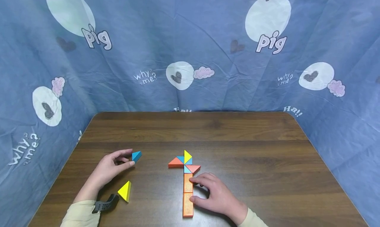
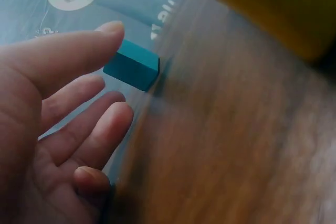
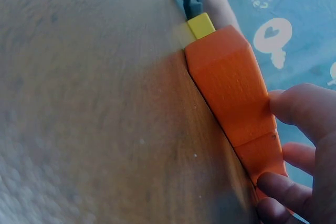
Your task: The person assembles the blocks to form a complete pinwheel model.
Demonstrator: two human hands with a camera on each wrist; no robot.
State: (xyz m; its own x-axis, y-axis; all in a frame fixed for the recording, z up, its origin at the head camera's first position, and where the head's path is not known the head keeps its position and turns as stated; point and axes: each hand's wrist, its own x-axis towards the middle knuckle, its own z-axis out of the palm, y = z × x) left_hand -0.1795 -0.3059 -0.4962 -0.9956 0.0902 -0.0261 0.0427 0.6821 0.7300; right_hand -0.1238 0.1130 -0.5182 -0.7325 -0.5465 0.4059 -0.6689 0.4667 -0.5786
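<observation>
My left hand [image 1: 110,167] pinches a blue triangular block [image 1: 136,156] between thumb and fingers, left of the arranged blocks; in the left wrist view the same blue block [image 2: 134,66] sticks out past the thumb. Two orange rectangular blocks lie end to end, a nearer one [image 1: 188,205] and a farther one [image 1: 188,183]. Along their right side, the thumb and fingertips of my right hand [image 1: 216,194] touch them. Beyond the orange pair, a pinwheel shape holds a yellow triangle [image 1: 187,157], a red one at left [image 1: 176,162], another at right [image 1: 194,168], and blue triangles.
A loose yellow triangular block [image 1: 124,191] lies beside the left wrist, close to its dark wristband [image 1: 106,204]. The blocks rest on a brown wooden table [image 1: 252,144]. A blue printed cloth [image 1: 154,39] hangs behind the table and along its sides.
</observation>
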